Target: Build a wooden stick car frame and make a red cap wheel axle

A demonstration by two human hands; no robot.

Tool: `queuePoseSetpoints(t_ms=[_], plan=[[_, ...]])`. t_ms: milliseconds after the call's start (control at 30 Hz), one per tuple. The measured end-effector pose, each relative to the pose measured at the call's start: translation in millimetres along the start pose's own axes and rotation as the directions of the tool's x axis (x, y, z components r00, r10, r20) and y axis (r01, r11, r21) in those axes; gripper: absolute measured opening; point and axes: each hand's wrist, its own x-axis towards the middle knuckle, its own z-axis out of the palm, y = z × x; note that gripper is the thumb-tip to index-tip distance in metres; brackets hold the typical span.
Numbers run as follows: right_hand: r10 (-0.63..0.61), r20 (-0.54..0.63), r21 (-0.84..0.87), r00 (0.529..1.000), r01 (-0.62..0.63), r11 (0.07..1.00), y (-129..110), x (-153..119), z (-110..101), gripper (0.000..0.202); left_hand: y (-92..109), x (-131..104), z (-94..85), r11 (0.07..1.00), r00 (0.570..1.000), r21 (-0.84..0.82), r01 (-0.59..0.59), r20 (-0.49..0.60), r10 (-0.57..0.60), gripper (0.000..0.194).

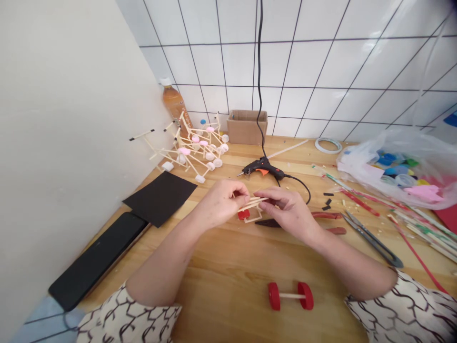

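Thin pale wooden sticks (249, 204) lie side by side between my two hands. My left hand (224, 202) pinches their left end, and my right hand (287, 209) has its thumb and fingers closed on the right end. Just below them are a small pale stick frame (254, 219) and a red cap (243, 215), partly hidden by the sticks and fingers. Nearer to me on the wooden table (221, 286), two red caps joined by a pale stick form a wheel pair (291, 296).
Beyond my hands lies a black glue gun (263, 166) with its cable. Several stick models (193, 147), a bottle (174, 102) and a cardboard box (247, 127) stand behind. Black paper (160, 197) and a phone (100, 257) are left; pliers (326, 216), scissors (371, 240) and a bag (396, 166) right.
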Motion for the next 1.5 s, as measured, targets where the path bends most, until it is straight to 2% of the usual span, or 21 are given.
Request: queuePoseSetpoints(t_ms=[600, 800, 933, 1100, 1500], plan=[[0.020, -0.006, 0.011, 1.000, -0.020, 1.000, -3, 1, 0, 0.023, 0, 2, 3.6, 0.997, 1.000, 0.069, -0.030, 0.002, 0.030, 0.017], [0.009, -0.015, 0.012, 1.000, -0.009, 1.000, -1, 1, 1, 0.023, -3, 3, 5.1, 0.999, 0.999, 0.026, -0.033, 0.020, 0.033, 0.017], [-0.024, 0.013, 0.041, 1.000, 0.024, 0.999, -1, 1, 1, 0.023, -7, 4, 8.4, 0.995, 0.996, -0.060, -0.076, 0.037, 0.078, 0.016], [-0.040, 0.027, 0.039, 0.999, 0.039, 0.998, -2, 2, 0, 0.023, -9, 4, 11.2, 0.986, 0.997, -0.157, -0.064, 0.029, 0.070, 0.014], [-0.039, -0.019, 0.040, 0.999, 0.040, 0.998, 0, 1, 2, 0.020, -10, 5, 11.5, 0.975, 0.996, -0.212, -0.063, 0.044, 0.074, 0.018]])
